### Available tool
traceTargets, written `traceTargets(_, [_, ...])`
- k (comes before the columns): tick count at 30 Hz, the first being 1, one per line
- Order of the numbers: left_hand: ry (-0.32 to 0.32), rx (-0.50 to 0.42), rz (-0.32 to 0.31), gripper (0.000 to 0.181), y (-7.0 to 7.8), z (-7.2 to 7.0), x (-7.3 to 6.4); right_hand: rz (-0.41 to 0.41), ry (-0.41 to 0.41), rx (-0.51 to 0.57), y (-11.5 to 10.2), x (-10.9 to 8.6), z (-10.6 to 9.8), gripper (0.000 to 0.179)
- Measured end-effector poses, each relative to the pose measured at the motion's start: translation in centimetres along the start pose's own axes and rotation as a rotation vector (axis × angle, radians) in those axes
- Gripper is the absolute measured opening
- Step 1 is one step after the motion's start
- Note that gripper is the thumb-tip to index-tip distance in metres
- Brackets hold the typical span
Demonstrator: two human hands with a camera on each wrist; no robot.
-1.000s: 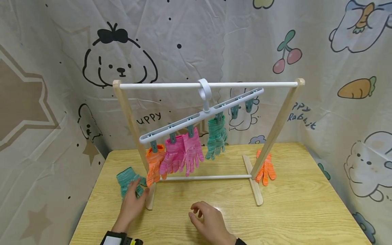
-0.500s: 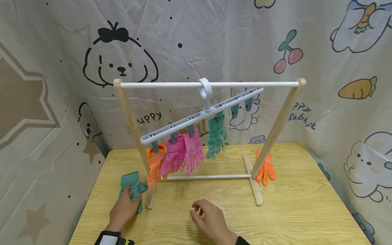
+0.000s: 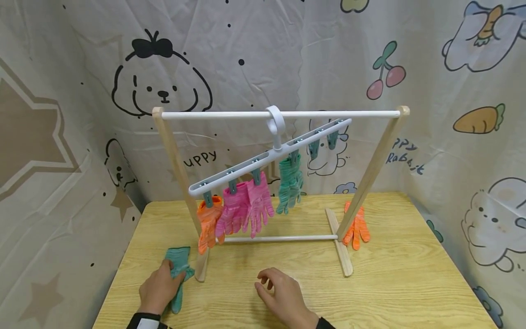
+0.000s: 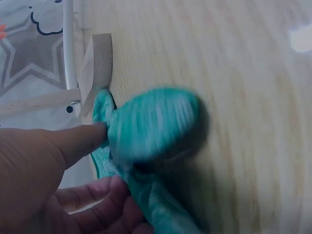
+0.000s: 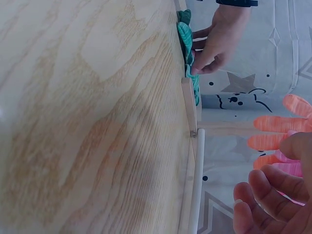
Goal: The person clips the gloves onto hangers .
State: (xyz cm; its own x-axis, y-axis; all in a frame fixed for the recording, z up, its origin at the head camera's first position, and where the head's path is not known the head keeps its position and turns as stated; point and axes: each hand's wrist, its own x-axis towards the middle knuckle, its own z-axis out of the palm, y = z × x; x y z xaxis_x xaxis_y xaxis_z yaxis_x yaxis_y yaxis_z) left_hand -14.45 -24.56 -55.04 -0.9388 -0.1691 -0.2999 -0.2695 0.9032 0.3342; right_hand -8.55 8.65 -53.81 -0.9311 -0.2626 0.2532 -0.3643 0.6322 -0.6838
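Note:
My left hand [image 3: 158, 288] pinches a green striped knit glove [image 3: 180, 261] on the table at the left, beside the rack's left foot. In the left wrist view the thumb and curled fingers grip the bunched green glove [image 4: 153, 124]. Over the table's front middle, my right hand [image 3: 283, 294] has loosely bent fingers and holds nothing. From the clips of a white hanger bar [image 3: 269, 156] hang an orange glove [image 3: 208, 221], pink gloves [image 3: 234, 208] and green gloves [image 3: 290, 185].
A wooden rack with a white top rod [image 3: 341, 113] carries the hanger. Two clips [image 3: 332, 139] at its right end hold no glove. Behind the rack's right foot [image 3: 344, 260] lies another orange glove [image 3: 357, 227]. A patterned curtain [image 3: 246, 45] surrounds the table [image 3: 402, 274].
My left hand has drawn the green glove toward the table's front edge and slightly left, away from the rack's left leg. The right hand has barely moved.

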Motion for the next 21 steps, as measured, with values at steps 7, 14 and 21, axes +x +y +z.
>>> traceTargets(7, [0.011, -0.01, 0.043, 0.021, 0.1, 0.5, -0.4, -0.008, 0.002, -0.006, 0.0, 0.1, 0.1, 0.013])
traceTargets(14, [0.015, -0.076, -0.01, 0.025, 0.6, 0.6, -1.0, -0.012, 0.027, -0.017, -0.3, 0.2, 0.0, 0.01])
traceTargets(21, [0.102, -0.131, -0.016, 0.028, 1.7, -0.5, -2.2, -0.024, 0.047, -0.016, -0.5, 0.3, -0.4, 0.009])
